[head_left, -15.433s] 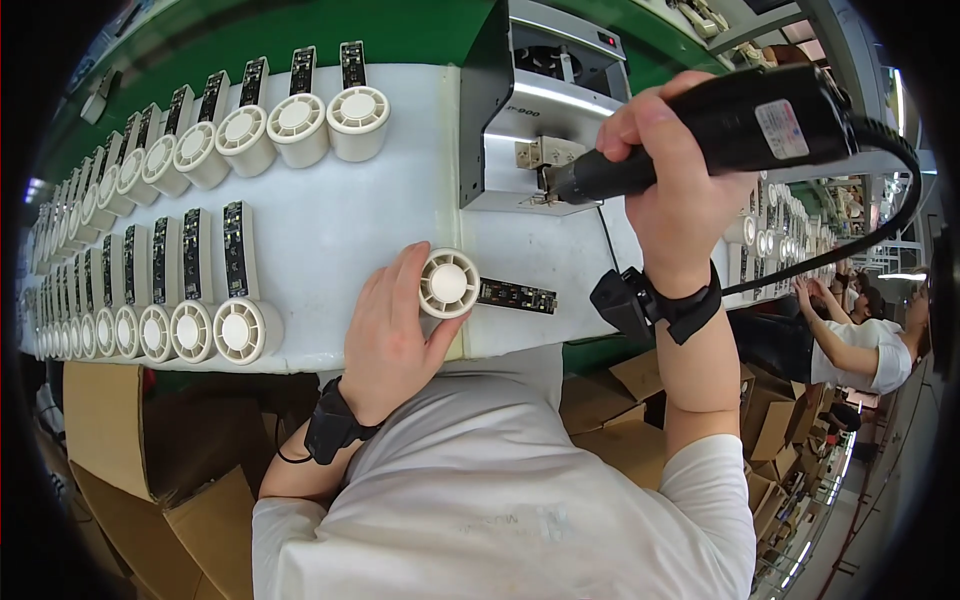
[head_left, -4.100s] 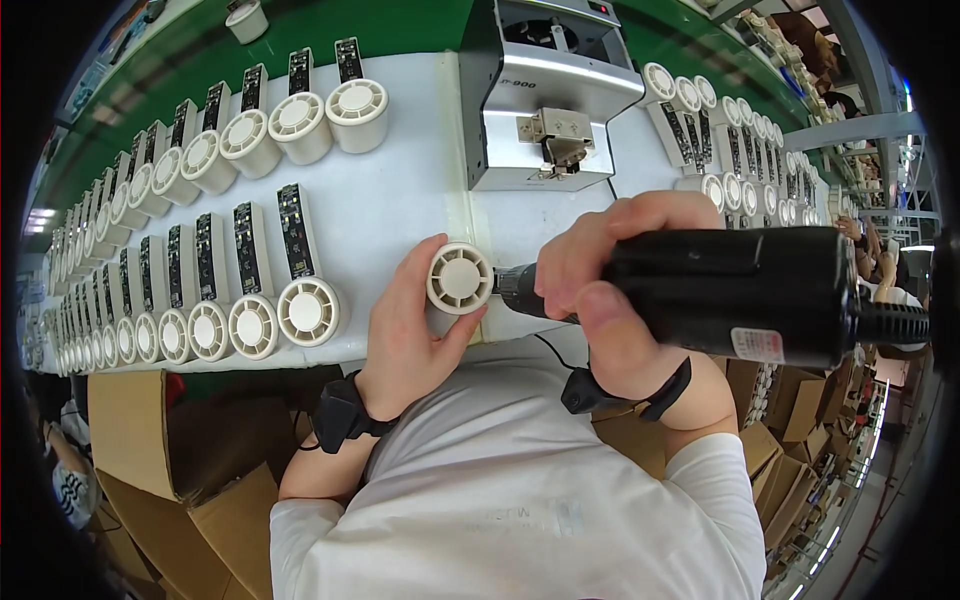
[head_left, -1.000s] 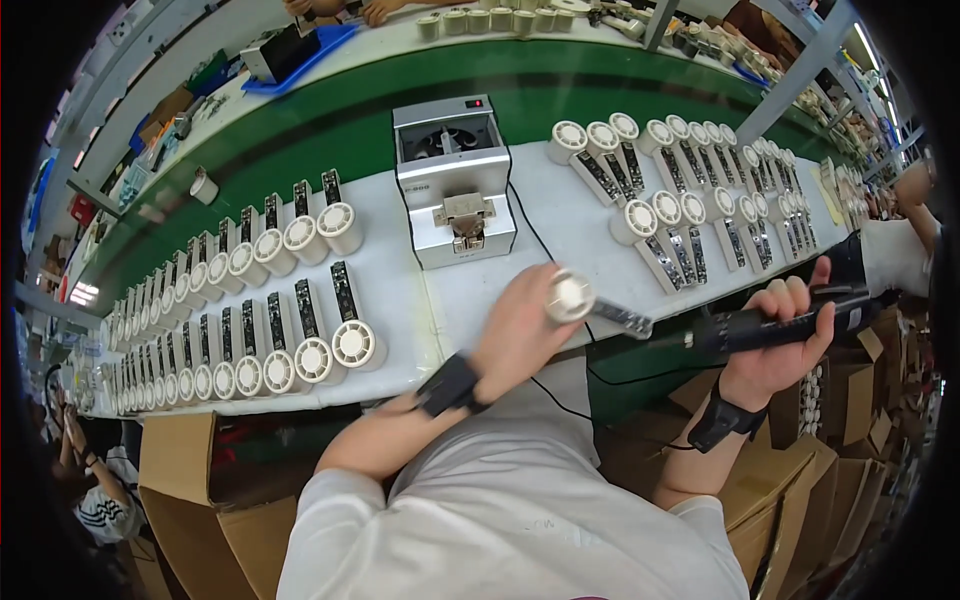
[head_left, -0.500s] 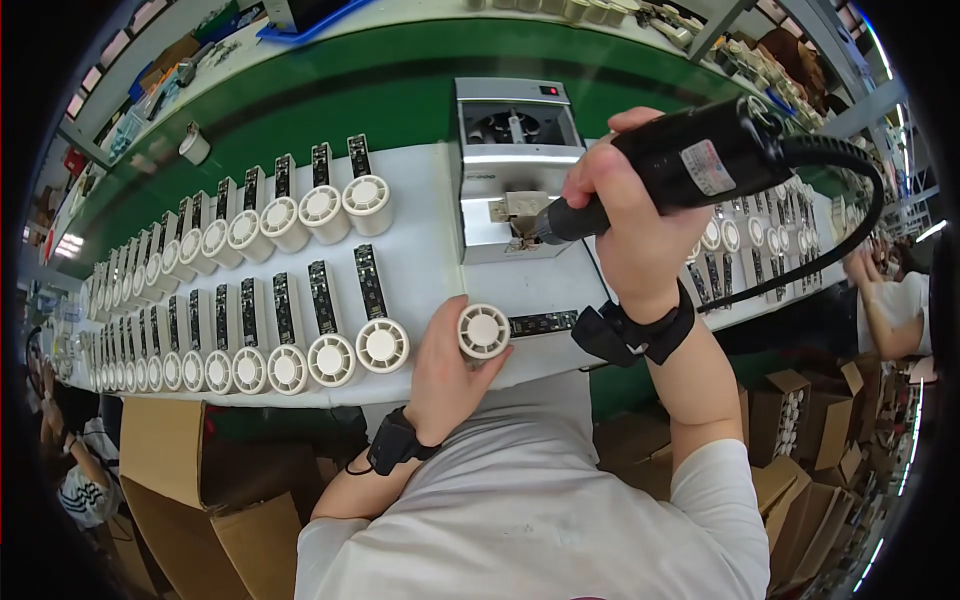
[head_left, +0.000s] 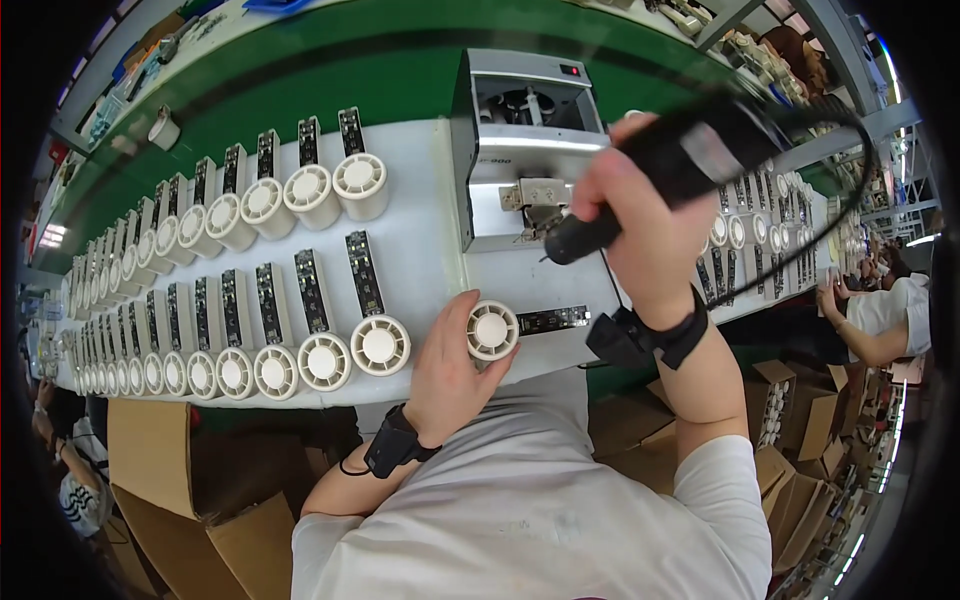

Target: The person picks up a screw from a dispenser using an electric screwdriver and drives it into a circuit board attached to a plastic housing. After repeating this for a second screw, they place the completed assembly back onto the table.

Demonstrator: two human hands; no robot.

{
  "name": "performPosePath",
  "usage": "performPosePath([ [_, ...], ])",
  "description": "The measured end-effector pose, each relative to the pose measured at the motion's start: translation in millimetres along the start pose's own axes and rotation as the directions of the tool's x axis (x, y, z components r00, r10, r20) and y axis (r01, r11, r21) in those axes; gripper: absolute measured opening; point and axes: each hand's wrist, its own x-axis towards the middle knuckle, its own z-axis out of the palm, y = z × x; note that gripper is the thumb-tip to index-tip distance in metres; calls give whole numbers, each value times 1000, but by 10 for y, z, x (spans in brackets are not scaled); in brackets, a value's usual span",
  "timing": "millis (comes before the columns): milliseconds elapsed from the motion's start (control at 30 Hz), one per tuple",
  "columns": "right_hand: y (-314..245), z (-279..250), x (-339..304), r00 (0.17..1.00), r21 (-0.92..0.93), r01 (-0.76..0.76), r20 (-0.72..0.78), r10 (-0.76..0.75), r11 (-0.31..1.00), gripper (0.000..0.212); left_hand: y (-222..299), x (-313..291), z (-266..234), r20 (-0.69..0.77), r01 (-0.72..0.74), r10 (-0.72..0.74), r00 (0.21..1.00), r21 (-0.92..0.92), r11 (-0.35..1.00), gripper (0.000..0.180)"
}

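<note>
My right hand (head_left: 645, 225) is wrapped round a black corded electric screwdriver (head_left: 705, 155), smeared by motion. Its bit points down and left, just in front of the outlet of a silver screw feeder (head_left: 545, 142). At the table's near side, my left hand (head_left: 447, 362) grips a white round plastic housing (head_left: 492, 330) with a ribbed cap facing up. A narrow black circuit board (head_left: 555, 319) extends from that housing toward the right. Whether a screw sits on the bit is too small to tell.
Two rows of similar white housings (head_left: 380, 345) with circuit boards stand on the white tabletop (head_left: 420, 220) to the left. More stand right, behind my right arm. Open cardboard boxes (head_left: 150, 455) are below the table. A co-worker's arm (head_left: 870, 340) shows at far right.
The screwdriver's tip has come away from the feeder's outlet, toward me. My left hand keeps its grip on the housing. The whole view has shifted slightly.
</note>
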Motion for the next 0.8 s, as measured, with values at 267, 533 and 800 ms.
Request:
performPosePath([
  [267,19,-532,-588,998,143,55,-48,-49,988,27,-18,26,3,6,-63,62,998,17,998,68],
  [533,49,-656,-653,994,110,41,-102,-30,993,27,-4,32,18,16,-46,46,999,19,999,68],
  [800,120,-696,-659,993,97,33,-114,-22,995,27,-10,29,25,28,-24,24,999,3,1000,68],
])
